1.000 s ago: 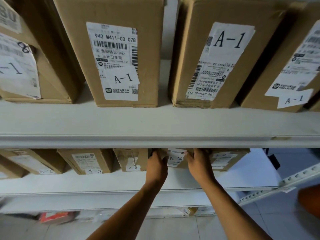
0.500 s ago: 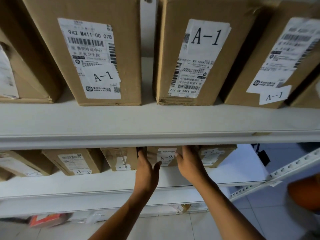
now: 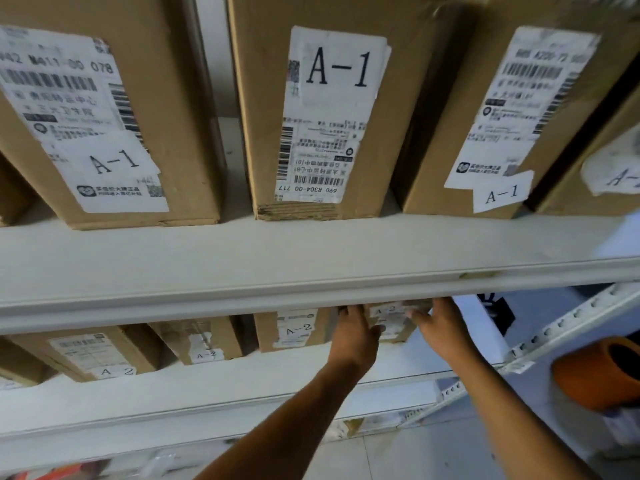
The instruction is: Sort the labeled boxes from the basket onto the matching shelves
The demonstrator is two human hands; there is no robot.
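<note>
Pale grey-white metal shelving (image 3: 311,258) fills the view, two tiers seen from above and close. A perforated upright (image 3: 568,317) slants away at right, white with a row of punched holes. Floor (image 3: 398,455) of pale glossy tiles below the lower tier, grout lines visible. White wall (image 3: 211,53) shows behind the upper tier. Orange rounded container (image 3: 599,372) at far right (edge blurred, kind uncertain). Light is dim and cool, bluish toward the right.
</note>
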